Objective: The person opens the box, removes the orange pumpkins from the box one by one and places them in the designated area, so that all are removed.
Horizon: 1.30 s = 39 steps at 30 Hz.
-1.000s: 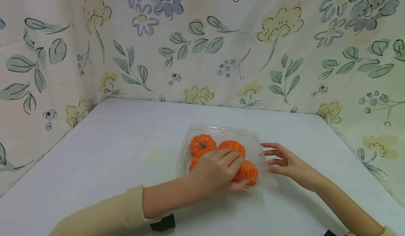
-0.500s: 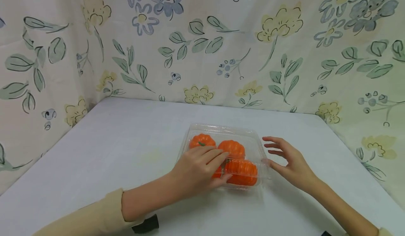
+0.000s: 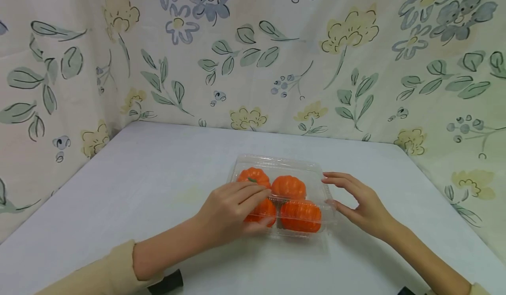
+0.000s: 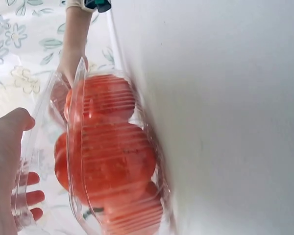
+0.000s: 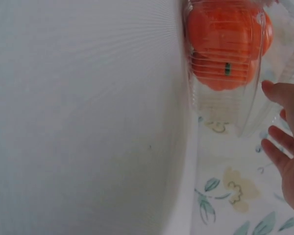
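Observation:
A clear plastic clamshell container (image 3: pixel 316 167) sits on the white table, holding several orange toy pumpkins (image 3: pixel 288 187). My left hand (image 3: pixel 233 207) reaches over its left front, fingers extended across the clear lid and partly covering the left pumpkins. From the left wrist, the lid (image 4: pixel 44 100) stands slightly apart from the base, with my fingertips (image 4: pixel 35 197) showing through or behind it. My right hand (image 3: pixel 363 203) is at the container's right side, thumb and fingers spread, fingertips right at the lid's edge. The right wrist view shows the thumb (image 5: pixel 277 91) beside the rim.
The white tabletop (image 3: pixel 158 176) extends around the container. A floral curtain (image 3: pixel 253 66) hangs behind the table and along both sides. Black bands or devices (image 3: pixel 168 282) show at the wrists, below the beige sleeves (image 3: pixel 106 268).
My left hand has slid left across the container's front, uncovering the front right pumpkin and part of the front left one. The right hand has shifted only slightly at the right edge.

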Motion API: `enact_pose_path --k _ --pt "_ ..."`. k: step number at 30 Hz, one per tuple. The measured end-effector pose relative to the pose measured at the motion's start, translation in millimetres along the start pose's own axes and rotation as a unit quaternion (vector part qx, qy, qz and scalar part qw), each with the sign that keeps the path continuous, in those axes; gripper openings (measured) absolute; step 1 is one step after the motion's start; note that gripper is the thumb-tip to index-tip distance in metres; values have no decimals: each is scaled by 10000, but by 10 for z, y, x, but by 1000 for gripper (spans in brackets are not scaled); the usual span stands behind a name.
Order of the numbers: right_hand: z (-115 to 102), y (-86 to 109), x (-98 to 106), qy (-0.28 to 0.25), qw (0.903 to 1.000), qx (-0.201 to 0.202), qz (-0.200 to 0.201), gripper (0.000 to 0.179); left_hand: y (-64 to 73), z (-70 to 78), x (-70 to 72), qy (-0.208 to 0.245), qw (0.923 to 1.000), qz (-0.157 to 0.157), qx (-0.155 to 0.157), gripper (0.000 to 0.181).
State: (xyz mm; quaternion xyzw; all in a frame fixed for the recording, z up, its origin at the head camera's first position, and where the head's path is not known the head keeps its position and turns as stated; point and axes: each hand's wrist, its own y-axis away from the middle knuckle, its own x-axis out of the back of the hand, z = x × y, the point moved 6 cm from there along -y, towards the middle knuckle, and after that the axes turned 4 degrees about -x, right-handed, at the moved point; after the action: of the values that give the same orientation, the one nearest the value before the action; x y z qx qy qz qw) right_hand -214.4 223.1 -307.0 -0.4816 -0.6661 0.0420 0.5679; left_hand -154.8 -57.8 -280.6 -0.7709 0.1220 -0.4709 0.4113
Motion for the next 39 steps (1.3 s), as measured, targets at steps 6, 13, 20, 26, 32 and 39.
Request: enact_pose_path --k 6,13,20,26,32,39 --pt "-1 -17 12 85 10000 -20 4 74 71 -133 51 446 9988 158 -102 47" --pt "12 -31 36 39 10000 -60 -7 74 158 -350 93 1632 9861 320 -45 50" --pt "40 -44 49 -94 9998 -146 -27 72 259 -577 72 2609 9636 434 394 52" --pt "58 -63 57 -254 9994 -222 -78 69 339 -750 29 2948 9510 676 637 54" --pt "75 -89 64 -597 9979 -212 -129 68 411 -905 -8 3107 9429 655 1005 63" --pt "103 -128 75 -739 9967 -267 -210 64 468 -1032 -72 3418 9284 502 1370 64"
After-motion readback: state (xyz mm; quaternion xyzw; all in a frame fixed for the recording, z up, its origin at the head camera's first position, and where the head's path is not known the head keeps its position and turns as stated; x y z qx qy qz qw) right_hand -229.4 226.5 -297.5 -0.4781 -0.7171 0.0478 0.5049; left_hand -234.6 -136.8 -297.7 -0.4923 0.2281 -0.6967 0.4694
